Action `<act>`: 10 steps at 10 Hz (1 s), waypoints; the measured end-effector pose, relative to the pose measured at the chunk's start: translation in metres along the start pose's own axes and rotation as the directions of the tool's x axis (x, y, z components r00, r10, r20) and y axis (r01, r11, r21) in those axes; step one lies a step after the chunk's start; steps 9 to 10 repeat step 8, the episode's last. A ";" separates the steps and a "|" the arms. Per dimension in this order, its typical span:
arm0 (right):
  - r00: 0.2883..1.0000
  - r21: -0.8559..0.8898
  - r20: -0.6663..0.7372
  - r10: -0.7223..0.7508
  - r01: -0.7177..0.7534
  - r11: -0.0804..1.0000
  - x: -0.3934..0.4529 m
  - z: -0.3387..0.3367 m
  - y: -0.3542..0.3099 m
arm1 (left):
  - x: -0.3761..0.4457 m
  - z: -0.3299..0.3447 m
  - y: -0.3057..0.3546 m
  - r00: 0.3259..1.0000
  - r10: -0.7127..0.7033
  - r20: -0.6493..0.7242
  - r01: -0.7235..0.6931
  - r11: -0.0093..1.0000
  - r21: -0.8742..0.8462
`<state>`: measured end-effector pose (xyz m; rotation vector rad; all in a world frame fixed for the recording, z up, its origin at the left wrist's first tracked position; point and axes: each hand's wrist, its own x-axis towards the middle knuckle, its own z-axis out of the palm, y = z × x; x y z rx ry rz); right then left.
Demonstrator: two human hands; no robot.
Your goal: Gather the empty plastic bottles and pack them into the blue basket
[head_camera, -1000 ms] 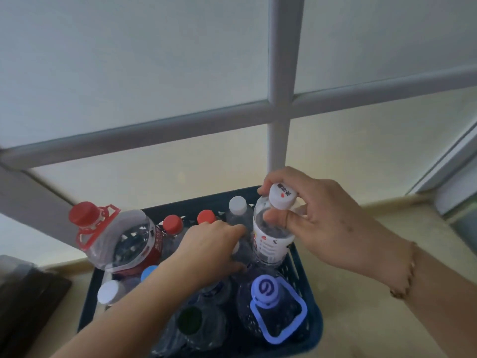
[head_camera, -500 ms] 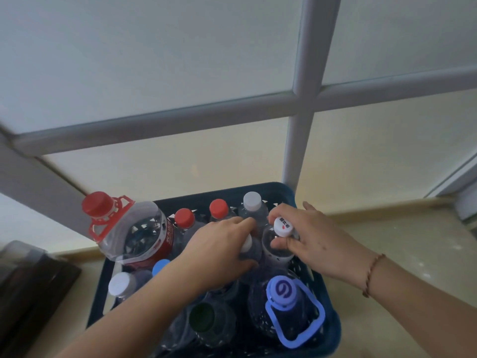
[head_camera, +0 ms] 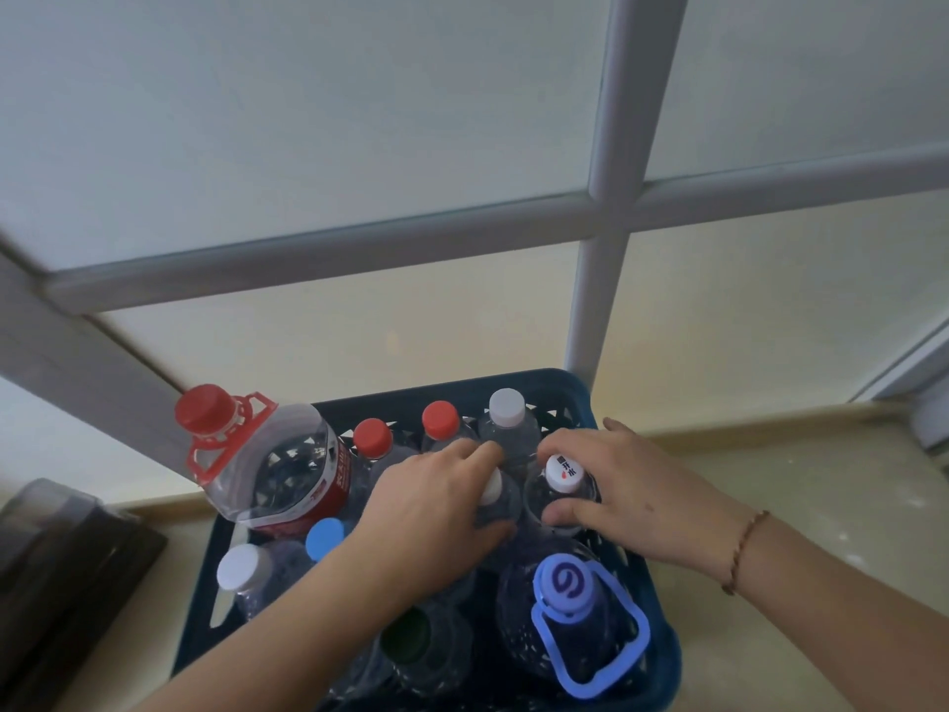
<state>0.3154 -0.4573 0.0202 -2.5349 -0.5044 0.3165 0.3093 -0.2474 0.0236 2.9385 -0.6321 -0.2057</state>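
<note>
Blue basket on the floor, packed with upright empty bottles. Right hand fingers curled around a small clear bottle standing in the basket; its white cap has Chinese characters and a red mark. Left hand fingers wrapped over a neighbouring white-capped bottle. Big red-capped jug has a red label, text unreadable. Purple-capped jug shows a swirl logo.

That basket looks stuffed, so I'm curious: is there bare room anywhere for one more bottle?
Hardly inside the blue basket: bottles fill it rim to rim, tightest where the left hand and right hand meet. Bare floor lies right of the basket.
</note>
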 end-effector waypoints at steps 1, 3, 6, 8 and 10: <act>1.000 -0.030 0.008 -0.026 0.027 0.999 -0.003 -0.008 0.003 | -0.005 0.001 -0.001 0.998 -0.059 -0.037 0.058 0.998 -0.024; 0.999 -0.072 0.015 -0.035 0.036 0.997 -0.004 0.004 0.006 | 0.000 -0.003 -0.002 0.999 -0.033 0.019 0.032 0.999 0.024; 0.997 -0.041 -0.074 -0.019 0.016 0.999 -0.012 0.015 0.002 | -0.006 -0.010 -0.008 0.995 0.083 0.047 -0.084 0.996 0.033; 0.990 0.001 -0.137 0.016 -0.016 1.000 -0.028 0.002 -0.005 | -0.043 -0.014 -0.029 0.970 0.225 -0.094 -0.229 0.973 -0.034; 0.990 0.001 -0.137 0.016 -0.016 1.000 -0.028 0.002 -0.005 | -0.043 -0.014 -0.029 0.970 0.225 -0.094 -0.229 0.973 -0.034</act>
